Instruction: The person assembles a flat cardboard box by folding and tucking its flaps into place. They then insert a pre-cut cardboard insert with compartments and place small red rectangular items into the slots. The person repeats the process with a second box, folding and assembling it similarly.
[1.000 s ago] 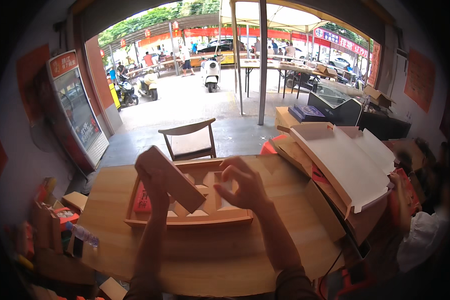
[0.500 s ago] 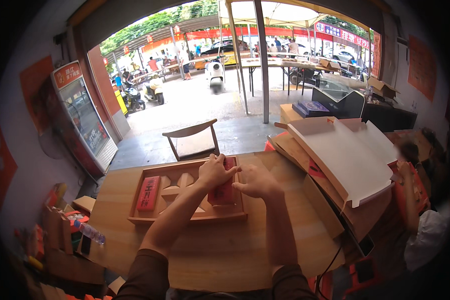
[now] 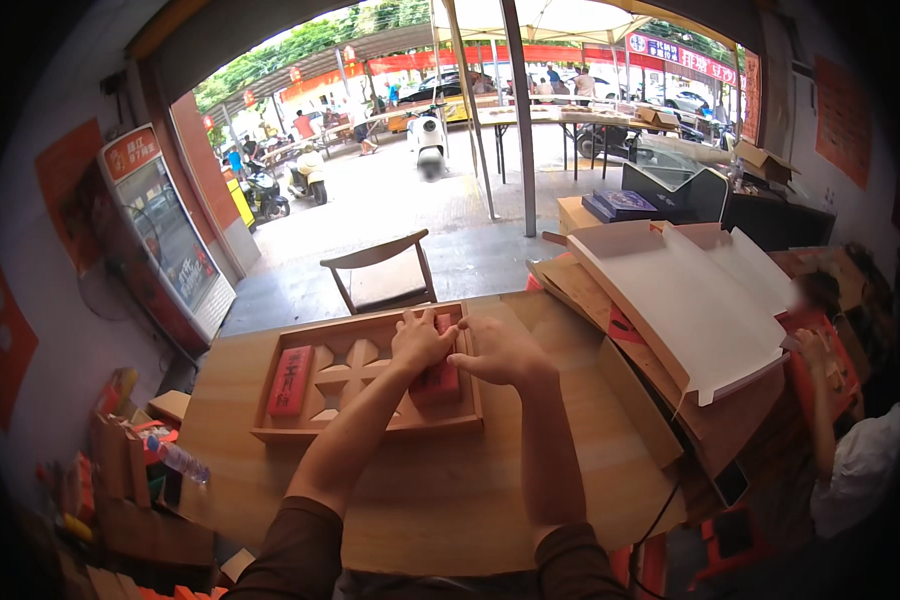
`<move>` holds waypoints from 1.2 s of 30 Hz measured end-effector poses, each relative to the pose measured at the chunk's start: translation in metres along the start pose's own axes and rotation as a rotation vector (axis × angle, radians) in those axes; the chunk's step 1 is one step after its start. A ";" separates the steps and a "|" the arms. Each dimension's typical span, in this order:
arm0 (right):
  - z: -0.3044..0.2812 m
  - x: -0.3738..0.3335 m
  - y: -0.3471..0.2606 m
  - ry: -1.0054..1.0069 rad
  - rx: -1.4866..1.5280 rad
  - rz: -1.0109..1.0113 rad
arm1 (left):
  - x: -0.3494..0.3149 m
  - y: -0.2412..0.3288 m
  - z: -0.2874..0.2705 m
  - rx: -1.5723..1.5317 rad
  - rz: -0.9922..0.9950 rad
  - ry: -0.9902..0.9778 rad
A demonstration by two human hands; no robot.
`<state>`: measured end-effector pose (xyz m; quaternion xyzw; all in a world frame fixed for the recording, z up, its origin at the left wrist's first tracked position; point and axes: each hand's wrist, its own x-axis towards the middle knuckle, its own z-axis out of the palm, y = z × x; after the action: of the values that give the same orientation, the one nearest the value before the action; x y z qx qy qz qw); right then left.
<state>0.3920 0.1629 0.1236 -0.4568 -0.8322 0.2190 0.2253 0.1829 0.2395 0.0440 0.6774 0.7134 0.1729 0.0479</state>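
A shallow wooden-coloured box tray with a cardboard divider lies in front of me on the table. At its left end sits a flat red box with dark lettering. A second red box lies at the right end, partly hidden under my hands. My left hand is on top of this right-hand box, its fingers bent over the upper part. My right hand curls at the box's right edge, with the thumb close to my left hand. Its fingertips are partly hidden.
The wooden table carries stacked cardboard and white sheets at the right. Beyond it stands a chair. A plastic bottle and cartons are at the left edge. Another person's arm handles a red box at far right.
The view has shifted slightly, so table and tray appear a little higher and to the left. Both hands stay at the right-hand red box, with small finger shifts.
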 end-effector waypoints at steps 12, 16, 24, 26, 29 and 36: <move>-0.007 -0.008 -0.005 0.025 0.038 -0.061 | -0.010 -0.022 0.031 -0.022 0.188 0.184; -0.001 -0.006 0.002 0.063 0.018 -0.076 | -0.005 -0.036 0.046 0.051 0.256 0.010; -0.002 -0.008 -0.022 -0.038 0.015 -0.047 | -0.018 -0.048 0.046 0.086 0.312 0.129; -0.005 -0.012 -0.024 -0.057 0.030 -0.072 | -0.032 -0.034 0.022 0.036 0.448 0.195; -0.008 -0.020 -0.022 0.077 0.038 -0.094 | -0.091 -0.011 -0.022 -0.155 0.670 0.229; -0.031 -0.049 -0.033 0.567 -0.059 -0.160 | -0.250 -0.070 -0.046 -0.051 1.073 0.120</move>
<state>0.4115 0.1102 0.1582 -0.4389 -0.7756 0.0401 0.4520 0.1218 -0.0162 0.0235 0.9342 0.2643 0.2287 -0.0718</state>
